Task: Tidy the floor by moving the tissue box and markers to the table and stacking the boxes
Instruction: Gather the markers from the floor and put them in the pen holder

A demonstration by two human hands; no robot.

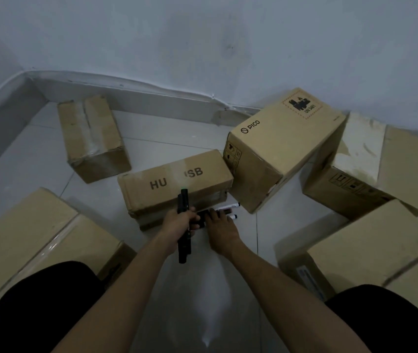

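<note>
My left hand (177, 225) is closed around a bundle of black markers (183, 200) held upright, their ends sticking out above and below the fist. My right hand (219, 229) lies flat on the floor over more markers (229, 206), two of them white-bodied and poking out to the right of my fingers. These lie against the front of a long cardboard box (174, 179) printed "HU SB". No tissue box is in view.
Cardboard boxes ring the spot on the tiled floor: a small one (92, 138) back left, a tilted PICO box (284, 149), a box (371, 164) back right, large boxes front left (32, 240) and front right (371, 250). The wall corner and skirting run behind.
</note>
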